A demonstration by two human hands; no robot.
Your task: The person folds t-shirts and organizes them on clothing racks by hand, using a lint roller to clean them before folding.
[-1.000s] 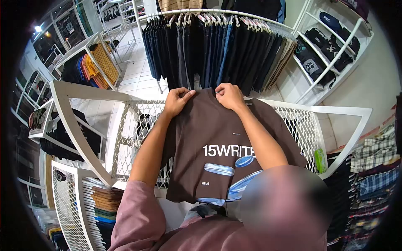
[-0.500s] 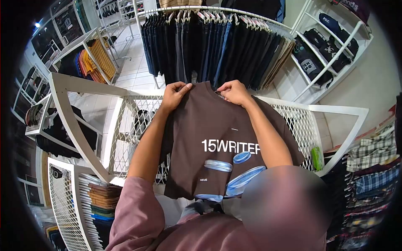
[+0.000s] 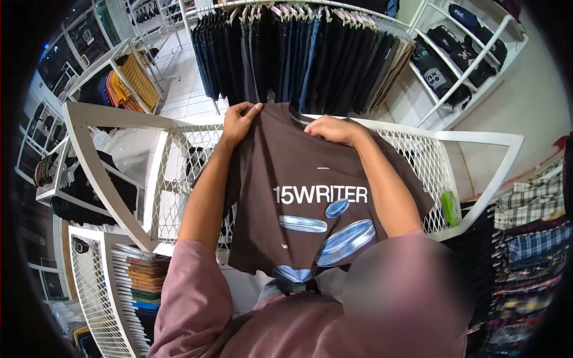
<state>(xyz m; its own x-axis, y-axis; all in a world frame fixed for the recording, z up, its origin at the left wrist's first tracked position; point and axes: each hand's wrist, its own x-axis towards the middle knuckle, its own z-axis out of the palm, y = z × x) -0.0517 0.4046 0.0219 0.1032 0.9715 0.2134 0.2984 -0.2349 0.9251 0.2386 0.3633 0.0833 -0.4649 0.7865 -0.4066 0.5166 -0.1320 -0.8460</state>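
Note:
A dark brown T-shirt (image 3: 256, 185) with white "15WRITER" lettering and blue oval prints hangs spread out in front of me, its collar at the far end. My left hand (image 3: 240, 122) pinches the cloth at the shoulder, left of the neck opening. At the right side of the collar, my right hand (image 3: 332, 129) grips the neckline with curled fingers. The shirt's lower hem drops over the near edge of a white mesh table (image 3: 173, 197), close to my body.
Behind the table, dark trousers and jeans (image 3: 292, 59) hang on a curved rail. A green packet (image 3: 450, 207) lies at the mesh's right end. Folded clothes (image 3: 146, 283) are stacked at lower left, and plaid shirts (image 3: 531, 221) hang at the right. Bags (image 3: 439, 74) fill a white shelf.
Both hands have shifted slightly left and away from me, drawing the shirt with them. The collar now sits more open, and the full "15WRITER" lettering shows.

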